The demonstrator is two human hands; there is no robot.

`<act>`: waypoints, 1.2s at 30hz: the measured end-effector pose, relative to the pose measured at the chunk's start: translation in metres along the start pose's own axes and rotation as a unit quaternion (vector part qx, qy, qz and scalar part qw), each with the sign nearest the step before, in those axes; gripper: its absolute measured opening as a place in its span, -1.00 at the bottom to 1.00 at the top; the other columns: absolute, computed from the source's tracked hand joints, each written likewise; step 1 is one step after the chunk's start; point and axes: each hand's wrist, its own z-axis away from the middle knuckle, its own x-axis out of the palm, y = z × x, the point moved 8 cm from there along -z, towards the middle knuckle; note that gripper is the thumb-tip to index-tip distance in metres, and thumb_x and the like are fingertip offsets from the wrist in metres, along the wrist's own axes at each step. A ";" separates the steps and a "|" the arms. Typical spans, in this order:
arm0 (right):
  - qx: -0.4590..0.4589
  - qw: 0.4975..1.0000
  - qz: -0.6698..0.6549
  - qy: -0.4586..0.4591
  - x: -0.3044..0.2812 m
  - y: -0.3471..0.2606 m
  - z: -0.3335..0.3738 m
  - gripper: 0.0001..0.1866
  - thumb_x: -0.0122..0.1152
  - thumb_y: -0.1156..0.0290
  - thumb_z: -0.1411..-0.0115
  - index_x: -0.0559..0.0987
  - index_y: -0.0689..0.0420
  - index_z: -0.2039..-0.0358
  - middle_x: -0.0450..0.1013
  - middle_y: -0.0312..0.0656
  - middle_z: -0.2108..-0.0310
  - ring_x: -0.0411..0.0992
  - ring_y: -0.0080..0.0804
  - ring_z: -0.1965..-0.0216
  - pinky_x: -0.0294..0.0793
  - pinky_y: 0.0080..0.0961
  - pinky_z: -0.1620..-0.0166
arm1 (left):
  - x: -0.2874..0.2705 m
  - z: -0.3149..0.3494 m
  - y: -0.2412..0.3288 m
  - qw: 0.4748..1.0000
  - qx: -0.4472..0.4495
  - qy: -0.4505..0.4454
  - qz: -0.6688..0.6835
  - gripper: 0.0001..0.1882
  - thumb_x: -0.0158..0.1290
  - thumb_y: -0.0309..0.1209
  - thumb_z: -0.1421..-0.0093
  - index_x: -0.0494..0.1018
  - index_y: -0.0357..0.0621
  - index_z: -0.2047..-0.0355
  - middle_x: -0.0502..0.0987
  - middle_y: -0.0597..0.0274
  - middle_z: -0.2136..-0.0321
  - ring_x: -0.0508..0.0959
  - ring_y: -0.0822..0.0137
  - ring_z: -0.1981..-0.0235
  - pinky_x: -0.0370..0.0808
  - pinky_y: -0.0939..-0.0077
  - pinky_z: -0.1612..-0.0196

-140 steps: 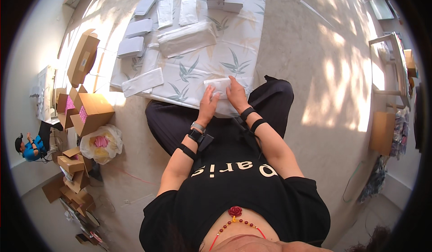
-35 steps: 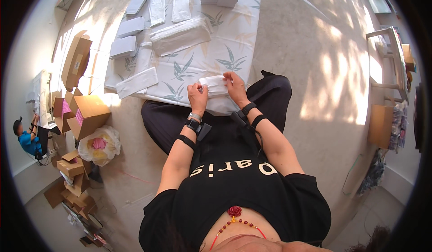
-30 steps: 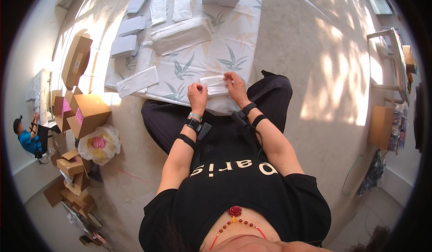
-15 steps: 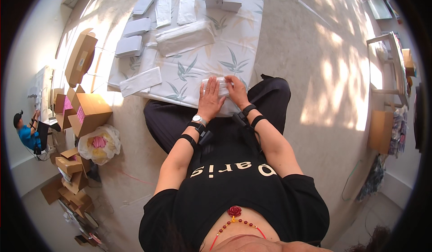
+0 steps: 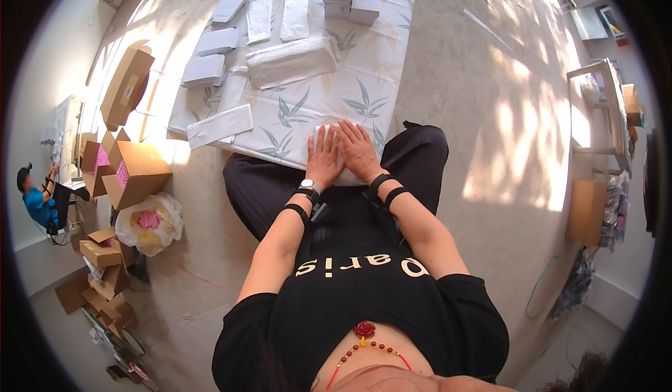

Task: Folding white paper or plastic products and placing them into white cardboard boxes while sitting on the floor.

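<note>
My left hand (image 5: pixel 325 159) and my right hand (image 5: pixel 360 152) lie flat side by side near the front edge of the table. Their fingers are stretched out, pressing on a white folded piece that is almost wholly hidden beneath them. A leaf-patterned white cloth (image 5: pixel 322 105) covers the table. Beyond my hands lies a thick pile of flat white sleeves (image 5: pixel 292 61). Another long flat white sleeve (image 5: pixel 220 126) rests at the left edge. Two thinner white packets (image 5: pixel 259 18) sit farther back.
White flat boxes (image 5: pixel 203 71) line the table's left side, and stacked white boxes (image 5: pixel 365 1) stand at its far edge. Open cartons (image 5: pixel 143 175) and a clear plastic bag (image 5: pixel 149 222) are on the floor at left. A person in blue (image 5: pixel 40 203) works far left.
My right hand has gone from bent fingers at the white piece's right end to lying flat beside my left hand. The left hand stays nearly in place.
</note>
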 end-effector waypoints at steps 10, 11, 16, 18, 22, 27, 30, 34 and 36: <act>0.094 0.983 0.097 -0.125 0.036 0.022 0.021 -0.08 -0.17 -0.28 -0.42 0.05 0.13 -0.54 -0.08 -0.18 -0.59 -0.27 -0.30 -0.61 -0.53 0.07 -0.54 | -0.004 0.001 0.001 0.999 -0.024 -0.011 0.031 -0.19 -0.12 0.06 -0.37 -0.03 0.21 -0.57 -0.17 0.25 -0.59 -0.33 -0.14 -0.58 -0.43 -0.31 -0.49; 0.095 0.983 0.089 -0.127 0.037 0.022 0.022 -0.08 -0.17 -0.29 -0.41 0.05 0.13 -0.54 -0.09 -0.18 -0.59 -0.28 -0.30 -0.61 -0.53 0.07 -0.54 | -0.004 0.001 0.001 0.999 -0.026 -0.012 0.029 -0.19 -0.12 0.06 -0.37 -0.03 0.21 -0.57 -0.17 0.25 -0.59 -0.33 -0.14 -0.58 -0.43 -0.31 -0.49; 0.105 0.981 0.084 -0.143 0.040 0.022 0.021 -0.07 -0.19 -0.31 -0.41 0.03 0.11 -0.55 -0.11 -0.21 -0.60 -0.31 -0.29 -0.61 -0.55 0.10 -0.53 | -0.004 0.002 0.000 0.999 -0.031 -0.019 0.005 -0.18 -0.12 0.06 -0.36 -0.03 0.20 -0.57 -0.18 0.24 -0.59 -0.34 -0.15 -0.58 -0.42 -0.33 -0.49; 0.109 0.979 0.081 -0.153 0.041 0.021 0.023 -0.06 -0.19 -0.31 -0.41 0.03 0.10 -0.55 -0.12 -0.21 -0.60 -0.32 -0.29 -0.61 -0.55 0.11 -0.53 | -0.002 0.005 0.000 0.999 -0.031 -0.028 0.008 -0.17 -0.11 0.07 -0.36 -0.04 0.20 -0.57 -0.19 0.23 -0.59 -0.35 -0.16 -0.58 -0.42 -0.33 -0.48; 0.113 0.975 0.077 -0.177 0.038 0.024 0.022 -0.08 -0.17 -0.29 -0.42 0.05 0.10 -0.55 -0.10 -0.19 -0.59 -0.29 -0.26 -0.61 -0.47 0.14 -0.53 | 0.003 0.003 0.002 0.999 -0.020 -0.031 0.018 -0.15 -0.09 0.07 -0.34 -0.05 0.19 -0.57 -0.20 0.21 -0.59 -0.34 -0.17 -0.58 -0.40 -0.35 -0.48; 0.169 0.961 0.017 -0.217 0.016 0.009 -0.010 -0.14 -0.13 -0.24 -0.42 0.13 0.10 -0.52 -0.01 -0.10 -0.56 -0.11 -0.16 -0.58 -0.29 0.33 -0.48 | 0.010 0.000 -0.011 0.999 -0.004 0.020 -0.045 -0.08 -0.01 0.14 -0.30 -0.04 0.17 -0.57 -0.16 0.20 -0.58 -0.29 -0.24 -0.56 -0.30 -0.46 -0.44; 0.070 0.990 -0.112 -0.051 -0.062 -0.035 -0.039 -0.48 0.07 0.32 -0.37 0.41 0.11 -0.32 0.34 -0.03 -0.33 0.27 -0.05 -0.37 0.20 0.17 -0.33 | 0.004 -0.002 -0.006 1.000 -0.001 -0.010 -0.010 -0.08 -0.03 0.21 -0.31 0.02 0.08 -0.55 -0.12 0.17 -0.58 -0.28 -0.24 -0.56 -0.28 -0.41 -0.46; -0.085 0.942 -0.293 0.138 -0.265 -0.142 -0.047 -0.49 0.05 0.79 -0.15 0.57 0.17 -0.11 0.57 -0.05 -0.01 0.53 -0.01 -0.03 0.50 -0.23 -0.08 | -0.019 0.011 0.009 1.000 -0.017 -0.005 0.010 -0.11 -0.05 0.20 -0.35 0.05 0.02 -0.53 -0.06 0.14 -0.56 -0.22 -0.20 -0.56 -0.26 -0.40 -0.45; -0.194 0.916 -0.284 0.207 -0.358 -0.187 -0.023 -0.49 0.07 0.76 -0.17 0.58 0.15 -0.12 0.58 -0.08 0.00 0.54 -0.03 0.02 0.49 -0.21 -0.08 | -0.025 0.016 0.019 1.000 -0.009 0.015 0.000 -0.12 -0.06 0.19 -0.37 0.06 0.00 -0.53 -0.04 0.13 -0.56 -0.19 -0.18 -0.56 -0.26 -0.40 -0.45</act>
